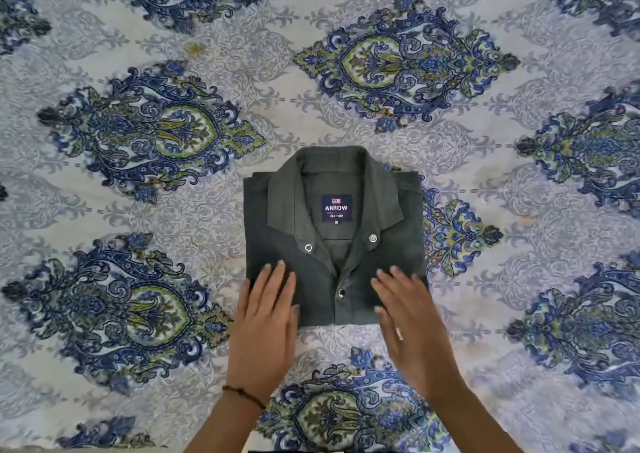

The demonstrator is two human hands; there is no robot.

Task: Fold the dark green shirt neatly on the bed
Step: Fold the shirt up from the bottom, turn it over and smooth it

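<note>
Dark green shirt (334, 238) lies as a compact collar-up rectangle mid-bed on the patterned bedsheet (450, 175); left hand (265, 317) and right hand (407, 317) rest flat, fingers spread, gripping nothing, over its near corners, presumably smoothing and squaring the final fold.

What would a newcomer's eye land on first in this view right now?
The dark green shirt, folded into a compact rectangle at centre with collar up and brand label showing. Next, the left hand and right hand, flat on its near corners. Around them spreads the blue paisley bedsheet.
</note>
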